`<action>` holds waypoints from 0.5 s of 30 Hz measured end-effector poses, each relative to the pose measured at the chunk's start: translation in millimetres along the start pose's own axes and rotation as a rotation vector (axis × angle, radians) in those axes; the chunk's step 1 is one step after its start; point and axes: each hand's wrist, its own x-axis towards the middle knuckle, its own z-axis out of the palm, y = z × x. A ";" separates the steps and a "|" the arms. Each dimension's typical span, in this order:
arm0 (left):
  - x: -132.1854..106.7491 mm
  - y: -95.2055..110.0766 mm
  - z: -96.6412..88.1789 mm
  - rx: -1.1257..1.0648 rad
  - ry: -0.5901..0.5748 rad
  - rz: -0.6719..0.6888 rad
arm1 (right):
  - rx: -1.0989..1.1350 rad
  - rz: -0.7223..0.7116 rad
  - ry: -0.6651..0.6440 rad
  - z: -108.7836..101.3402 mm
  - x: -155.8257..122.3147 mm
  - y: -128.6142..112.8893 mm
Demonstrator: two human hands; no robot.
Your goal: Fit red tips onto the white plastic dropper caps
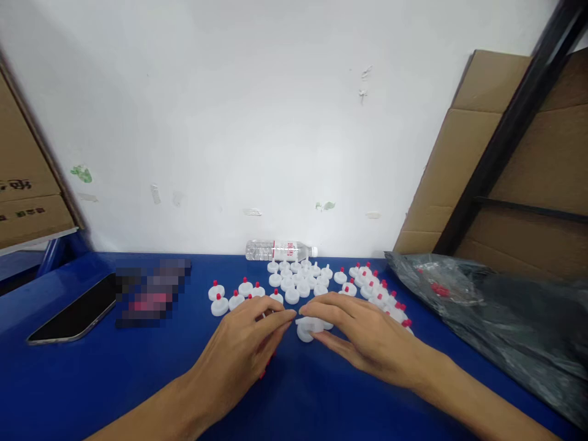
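Observation:
Both my hands rest low on the blue table (pixel 92 380), fingertips nearly meeting. My right hand (pixel 362 334) pinches a small white plastic cap (pixel 307 328) between thumb and fingers. My left hand (pixel 245 343) lies palm down with its fingers curled together, reaching toward that same cap; a small red bit (pixel 265 367) peeks out under it. Just beyond my hands lie several white caps with red tips (pixel 294 285), spread in loose groups across the table.
A clear water bottle (pixel 280 250) lies on its side against the white wall. A phone (pixel 76 315) lies at the left beside a blurred object (pixel 151 293). A black plastic bag (pixel 496 312) lies at the right, with cardboard (pixel 528 184) and a black frame behind it.

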 end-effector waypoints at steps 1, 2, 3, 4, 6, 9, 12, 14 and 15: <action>0.6 1.2 -0.2 -0.020 0.006 0.004 | 0.001 -0.005 0.011 0.3 0.0 -1.0; 1.1 2.5 -0.6 -0.039 0.011 0.009 | 0.003 -0.010 0.019 0.5 -0.1 -1.6; 1.7 3.7 -1.0 -0.055 0.017 0.012 | 0.006 -0.014 0.027 0.8 -0.3 -2.0; 2.3 5.0 -1.6 -0.071 0.028 0.015 | 0.008 -0.019 0.037 1.1 -0.4 -2.0; 3.4 7.3 -3.1 -0.102 0.049 0.019 | 0.015 -0.028 0.056 1.9 -1.0 -1.3; 4.3 9.0 -4.9 -0.121 0.074 0.032 | 0.027 -0.038 0.080 3.6 -1.9 0.5; 4.0 7.8 -5.2 -0.116 0.078 0.037 | 0.036 -0.065 0.125 4.8 -1.8 0.9; 3.2 5.7 -4.5 -0.105 0.074 0.033 | 0.046 -0.098 0.164 4.5 -0.9 -0.4; 2.7 4.6 -4.0 -0.092 0.072 0.029 | 0.052 -0.120 0.180 4.0 -0.3 -1.5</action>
